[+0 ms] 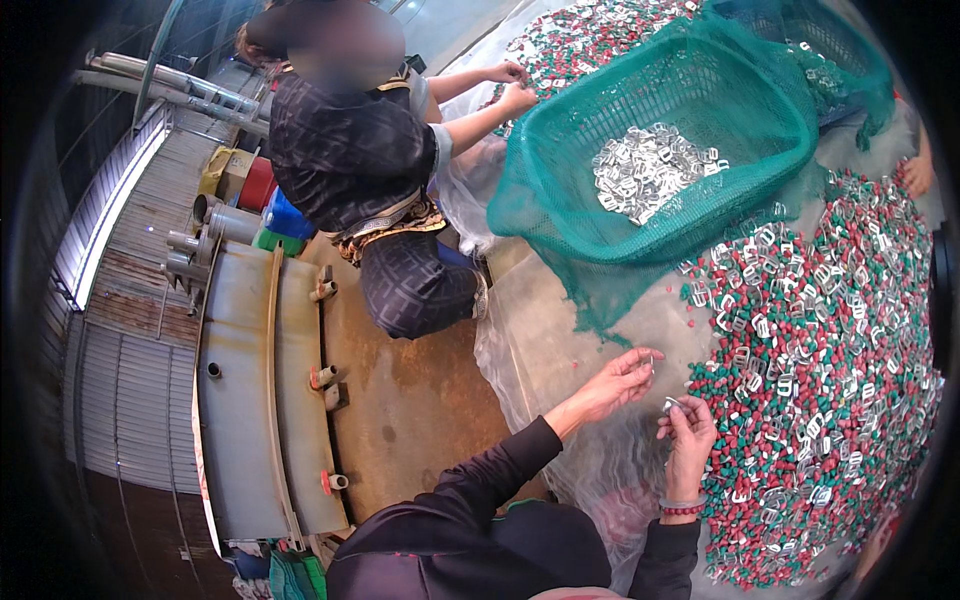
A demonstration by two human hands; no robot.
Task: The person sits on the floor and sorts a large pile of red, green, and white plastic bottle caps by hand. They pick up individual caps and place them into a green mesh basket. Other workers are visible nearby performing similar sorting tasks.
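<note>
My left hand (612,388) is closed in a pinch on a small metal buckle (652,366), held at its fingertips above the sheet. Just right of it and nearer, my right hand (688,438) pinches another small metal buckle (671,404) between thumb and fingers. Both hands are beside the left edge of a wide pile of red and green pellets (800,400) mixed with many silvery buckles. Beyond them stands a green plastic basket (535,160) draped with green netting. A heap of loose metal buckles (650,172) lies inside it.
A co-worker (350,150) squats at the upper left, hands at another pellet pile (580,40). More netting (850,70) covers a container behind the basket. A translucent sheet (540,320) lies under everything. Another person's hand (914,176) shows at the right. A metal trough (240,400) stands left.
</note>
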